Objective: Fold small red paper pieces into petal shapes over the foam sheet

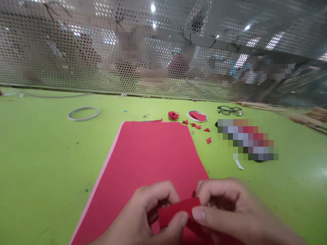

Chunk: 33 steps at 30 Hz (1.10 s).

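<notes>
Between both hands is a small folded strip of red paper, held above a large red sheet. My left hand pinches its left part, thumb in front and fingers curled behind. At its right end, my right hand grips with the thumb in front and the index finger behind. The large sheet lies flat on the green table, with a paler sheet edge showing along its left side. More red paper shows below the right hand, partly hidden by it.
Past the sheet stand a pleated red paper rosette, a tape roll holding red pieces and several red scraps. Glasses and a blurred-out object lie right; another tape roll lies left. A perforated metal panel borders the back.
</notes>
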{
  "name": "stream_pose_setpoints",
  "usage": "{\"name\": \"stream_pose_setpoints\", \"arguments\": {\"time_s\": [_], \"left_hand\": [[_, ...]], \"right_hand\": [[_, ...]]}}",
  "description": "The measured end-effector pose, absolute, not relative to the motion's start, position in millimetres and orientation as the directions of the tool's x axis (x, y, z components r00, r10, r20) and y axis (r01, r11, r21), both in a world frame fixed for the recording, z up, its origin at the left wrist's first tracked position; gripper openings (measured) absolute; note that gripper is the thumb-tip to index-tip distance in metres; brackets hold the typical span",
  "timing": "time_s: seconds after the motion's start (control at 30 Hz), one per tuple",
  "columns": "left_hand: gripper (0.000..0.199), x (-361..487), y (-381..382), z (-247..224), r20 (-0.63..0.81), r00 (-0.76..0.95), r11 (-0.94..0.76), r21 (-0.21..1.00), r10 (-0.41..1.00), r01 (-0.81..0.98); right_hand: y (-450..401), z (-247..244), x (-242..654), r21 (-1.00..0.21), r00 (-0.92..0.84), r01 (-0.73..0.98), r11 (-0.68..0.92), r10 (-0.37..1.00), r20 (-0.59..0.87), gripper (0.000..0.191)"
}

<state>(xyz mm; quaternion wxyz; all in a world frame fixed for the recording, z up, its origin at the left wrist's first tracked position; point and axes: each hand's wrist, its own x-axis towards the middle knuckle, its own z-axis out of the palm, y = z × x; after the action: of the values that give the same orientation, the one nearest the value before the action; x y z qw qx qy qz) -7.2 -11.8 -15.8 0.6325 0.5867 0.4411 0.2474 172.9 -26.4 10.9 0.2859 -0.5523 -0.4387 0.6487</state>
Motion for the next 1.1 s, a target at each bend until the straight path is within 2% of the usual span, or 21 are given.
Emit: {"name": "stream_pose_setpoints", "arguments": {"time_s": [0.1, 0.17, 0.43, 0.7, 0.87, 0.97, 1.1], "left_hand": [[0.021, -8, -9, -24, -0.206, 0.542, 0.121, 0.975, 0.815, 0.187], [0.021, -9, -8, -30, -0.177, 0.575, 0.099, 0.981, 0.799, 0.164], [0.023, -8, -5, -36, -0.102, 0.574, -0.003, 0.984, 0.812, 0.180], [0.021, -8, -6, -34, -0.163, 0.613, 0.006, 0.968, 0.773, 0.250], [0.025, -9, -6, -31, -0.136, 0.595, -0.034, 0.963, 0.792, 0.266], [0.021, -6, -7, -24, -0.172, 0.540, 0.033, 0.966, 0.824, 0.257], [0.014, -1, -13, -7, -0.276, 0.343, 0.242, 0.960, 0.898, 0.138]], "right_hand": [[-29, 11, 168, -0.946, -0.149, 0.143, -0.292, 0.938, -0.312, 0.013], [-30, 12, 166, -0.957, -0.119, 0.154, -0.245, 0.957, -0.264, 0.009], [-33, 11, 166, -0.940, -0.048, 0.222, -0.260, 0.960, -0.277, 0.019], [-35, 11, 166, -0.944, -0.055, 0.227, -0.238, 0.965, -0.257, 0.017], [-36, 6, 166, -0.950, -0.073, 0.237, -0.204, 0.971, -0.226, 0.017], [-36, 6, 163, -0.945, -0.060, 0.213, -0.249, 0.962, -0.267, 0.017], [-33, 8, 160, -0.924, -0.053, 0.201, -0.325, 0.938, -0.341, 0.013]]}}
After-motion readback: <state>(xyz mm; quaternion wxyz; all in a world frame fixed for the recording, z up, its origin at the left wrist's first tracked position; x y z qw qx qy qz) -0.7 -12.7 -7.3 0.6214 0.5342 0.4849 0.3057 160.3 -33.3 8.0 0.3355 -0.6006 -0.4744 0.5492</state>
